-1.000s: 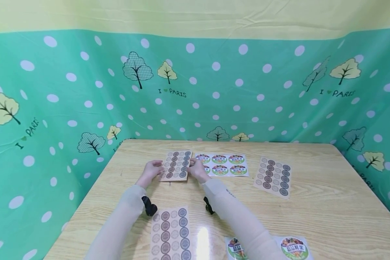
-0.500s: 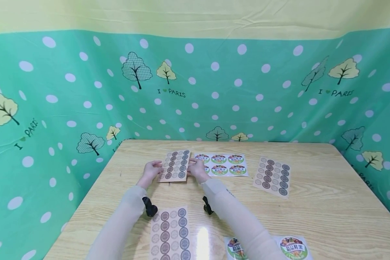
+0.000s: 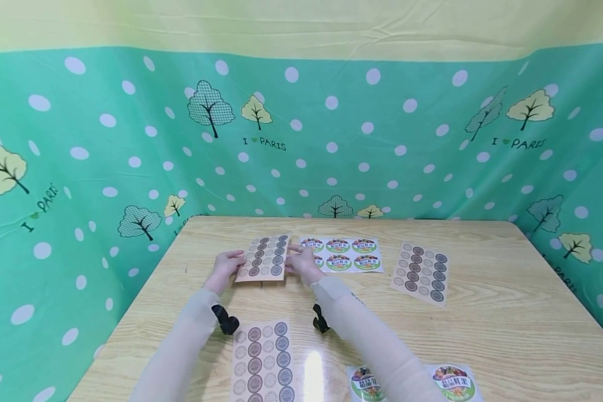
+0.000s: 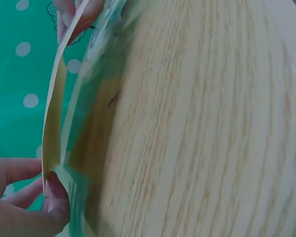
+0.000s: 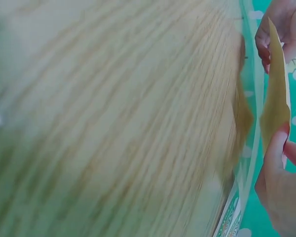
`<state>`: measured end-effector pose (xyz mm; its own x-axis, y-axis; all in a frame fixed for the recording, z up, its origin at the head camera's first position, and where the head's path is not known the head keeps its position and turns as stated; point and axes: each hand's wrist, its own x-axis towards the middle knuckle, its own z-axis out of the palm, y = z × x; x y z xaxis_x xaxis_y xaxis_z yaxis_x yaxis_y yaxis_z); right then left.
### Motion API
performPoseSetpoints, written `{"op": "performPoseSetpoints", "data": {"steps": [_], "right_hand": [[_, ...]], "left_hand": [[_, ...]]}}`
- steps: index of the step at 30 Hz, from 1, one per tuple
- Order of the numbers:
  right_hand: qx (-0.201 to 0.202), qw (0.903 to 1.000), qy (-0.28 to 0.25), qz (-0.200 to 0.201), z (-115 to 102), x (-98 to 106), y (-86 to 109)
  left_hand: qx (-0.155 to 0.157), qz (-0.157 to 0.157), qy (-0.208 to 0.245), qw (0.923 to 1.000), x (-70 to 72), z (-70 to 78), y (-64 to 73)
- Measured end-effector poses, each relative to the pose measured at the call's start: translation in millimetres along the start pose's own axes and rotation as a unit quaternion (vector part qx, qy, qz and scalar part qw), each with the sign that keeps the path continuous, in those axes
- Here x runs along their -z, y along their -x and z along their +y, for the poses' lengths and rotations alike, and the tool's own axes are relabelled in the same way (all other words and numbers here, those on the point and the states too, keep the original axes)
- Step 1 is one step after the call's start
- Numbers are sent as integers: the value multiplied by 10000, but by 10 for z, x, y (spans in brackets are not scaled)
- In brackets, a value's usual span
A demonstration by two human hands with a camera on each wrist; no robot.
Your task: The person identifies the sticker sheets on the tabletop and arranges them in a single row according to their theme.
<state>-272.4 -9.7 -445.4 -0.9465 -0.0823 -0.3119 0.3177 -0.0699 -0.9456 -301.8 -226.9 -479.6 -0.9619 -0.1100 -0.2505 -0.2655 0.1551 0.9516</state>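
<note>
A brown sheet of round stickers [image 3: 263, 257] is held between both hands at the far left of the table. My left hand [image 3: 225, 269] pinches its left edge, thumb on one face and fingers on the other, as the left wrist view shows of the hand [image 4: 27, 205]. On the opposite edge, my right hand [image 3: 304, 263] pinches it the same way; the right wrist view shows this hand [image 5: 283, 190] close up. Both wrist views catch the sheet [image 5: 274, 103] nearly edge-on, slightly bowed and raised above the tabletop. Its shadow falls on the wood below.
Beside the right hand lies a white sheet of colourful round labels [image 3: 352, 255]. Another brown sticker sheet [image 3: 421, 273] rests further right, and a third [image 3: 262, 363] lies near the front. A second label sheet [image 3: 454, 385] is partly under the right forearm. A dotted green curtain [image 3: 331, 128] backs the table.
The sticker sheet has shifted slightly left and tilted, its near edge higher off the table. The left hand has moved a little left with it, the right hand slightly left too.
</note>
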Motion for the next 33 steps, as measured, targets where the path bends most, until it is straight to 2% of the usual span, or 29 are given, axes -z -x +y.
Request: {"op": "performPoseSetpoints", "data": {"steps": [1,4,5,9,14,20,26,33], "right_hand": [[-26,10000,15,-24,-3,-1,11],[-77,9999,-3,-70,-6,-8,41],[-89,9999,-19,-94,-4,-12,49],[-167,9995,-146,-238,13,-30,76],[-291,9985,-237,-402,29,-64,124],[-292,9978,-366,-468,43,-135,190],[-281,9962,-494,-662,83,-239,251],[-437,9949,-613,-667,114,-370,338]], "left_hand": [[16,-114,63,9999,21,-25,-21],[216,-231,103,9994,36,-1,49],[429,-162,-12,9989,10,96,169],[536,-260,104,9982,37,193,344],[428,-299,334,9981,116,218,440],[191,-455,487,9976,239,171,500],[168,-457,498,9976,365,115,570],[117,-514,532,9972,501,63,658]]}}
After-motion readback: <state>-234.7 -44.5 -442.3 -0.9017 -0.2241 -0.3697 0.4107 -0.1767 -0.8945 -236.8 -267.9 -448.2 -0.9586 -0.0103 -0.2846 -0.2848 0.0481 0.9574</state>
